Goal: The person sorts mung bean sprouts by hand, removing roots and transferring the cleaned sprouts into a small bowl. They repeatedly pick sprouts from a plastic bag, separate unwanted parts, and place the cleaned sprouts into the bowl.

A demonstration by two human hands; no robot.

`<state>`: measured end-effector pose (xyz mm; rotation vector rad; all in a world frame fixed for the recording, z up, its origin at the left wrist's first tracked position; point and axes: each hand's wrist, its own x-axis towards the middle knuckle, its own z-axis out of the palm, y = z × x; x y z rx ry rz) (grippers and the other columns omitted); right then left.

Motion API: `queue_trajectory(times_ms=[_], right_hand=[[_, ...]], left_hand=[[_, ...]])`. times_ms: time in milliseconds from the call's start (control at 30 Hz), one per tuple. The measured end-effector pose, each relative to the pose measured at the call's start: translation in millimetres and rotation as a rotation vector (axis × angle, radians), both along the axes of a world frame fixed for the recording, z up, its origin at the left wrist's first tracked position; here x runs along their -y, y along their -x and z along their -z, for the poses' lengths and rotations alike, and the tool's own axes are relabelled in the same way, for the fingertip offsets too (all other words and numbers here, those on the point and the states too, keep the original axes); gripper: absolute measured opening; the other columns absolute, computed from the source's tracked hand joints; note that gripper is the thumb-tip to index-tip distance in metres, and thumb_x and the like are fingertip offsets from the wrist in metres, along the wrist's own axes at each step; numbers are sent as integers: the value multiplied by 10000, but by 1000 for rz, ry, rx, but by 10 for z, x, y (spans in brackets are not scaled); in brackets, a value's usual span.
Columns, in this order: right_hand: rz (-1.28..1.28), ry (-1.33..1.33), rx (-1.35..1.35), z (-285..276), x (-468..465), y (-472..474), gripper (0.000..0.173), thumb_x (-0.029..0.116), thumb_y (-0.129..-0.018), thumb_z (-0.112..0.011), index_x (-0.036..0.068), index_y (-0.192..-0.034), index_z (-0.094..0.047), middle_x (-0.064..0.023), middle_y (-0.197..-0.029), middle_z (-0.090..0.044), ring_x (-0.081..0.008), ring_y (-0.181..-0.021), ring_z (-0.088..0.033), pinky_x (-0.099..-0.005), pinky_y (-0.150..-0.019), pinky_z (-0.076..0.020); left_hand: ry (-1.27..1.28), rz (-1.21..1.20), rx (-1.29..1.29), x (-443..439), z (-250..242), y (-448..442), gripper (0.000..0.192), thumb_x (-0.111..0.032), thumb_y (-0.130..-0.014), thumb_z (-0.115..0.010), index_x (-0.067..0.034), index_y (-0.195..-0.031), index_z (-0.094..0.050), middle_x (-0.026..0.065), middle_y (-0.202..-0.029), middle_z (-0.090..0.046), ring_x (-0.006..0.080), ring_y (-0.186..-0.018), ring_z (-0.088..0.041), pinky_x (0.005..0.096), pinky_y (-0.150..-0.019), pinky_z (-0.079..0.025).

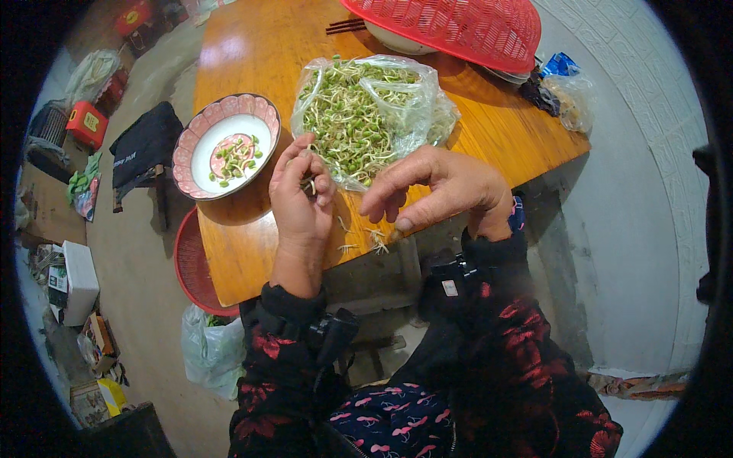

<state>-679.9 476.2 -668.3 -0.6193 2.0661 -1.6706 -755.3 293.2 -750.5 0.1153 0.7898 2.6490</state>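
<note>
My left hand (303,197) is curled with its palm up, and pale stems of bean sprouts (309,184) show between its fingers. Over the table's near edge, my right hand (444,186) has its thumb and fingers apart, and I see nothing between them. A clear plastic bag (424,109) full of green-headed bean sprouts (352,109) lies spread just beyond both hands. To the left stands a pink-rimmed bowl (192,123) with a small heap of sprouts (235,160) in it. Several thin root scraps (377,240) lie on the wood below my right hand.
On the wooden table (246,51), a red mesh cover (458,28) leans over dishes, beside chopsticks (345,26). Small plastic packets (567,97) sit at the right corner. Below the left edge are a red basket (192,257), a plastic bag (212,349) and a stool (146,143).
</note>
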Motion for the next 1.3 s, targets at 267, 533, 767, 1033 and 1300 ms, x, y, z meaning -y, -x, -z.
queue_trajectory(times_ms=[267, 533, 767, 1033, 1300], right_hand=[[600, -257, -371, 231, 80, 214, 154, 45, -748, -535, -2, -862, -626, -72, -766, -612, -131, -723, -575, -267, -646, -469], [885, -624, -658, 601, 246, 421, 129, 160, -738, -594, 37, -759, -630, -156, -805, -580, -342, -831, -568, -415, -717, -463], [912, -351, -470, 579, 181, 418, 135, 122, -759, -625, 18, -845, -631, -79, -769, -605, -189, -745, -579, -298, -669, -464], [936, -184, -375, 553, 134, 423, 158, 121, -753, -644, 9, -865, -636, -61, -754, -599, -134, -714, -567, -257, -642, -457], [921, -494, -664, 644, 195, 469, 158, 149, -722, -639, 29, -823, -651, -126, -797, -591, -227, -727, -592, -328, -658, -476]], left_hand=[[-61, 22, 62, 30, 62, 29, 132, -189, -915, -456, -61, -910, -487, 38, -710, -491, 115, -530, -439, 205, -402, -318], [-62, 62, 95, 18, 55, 6, 214, -285, -941, -436, -119, -812, -475, 32, -716, -462, 115, -545, -412, 208, -389, -311], [37, 77, 100, -8, -3, -28, 181, -271, -929, -453, -108, -855, -485, 24, -732, -473, 117, -571, -426, 208, -397, -289], [184, 103, -6, -27, -50, -47, 233, -191, -892, -512, -31, -1061, -518, 8, -756, -495, 80, -568, -444, 177, -410, -315], [140, 139, 36, -29, -45, -48, 180, -124, -873, -547, -25, -1023, -544, 31, -732, -527, 88, -518, -472, 185, -397, -341]])
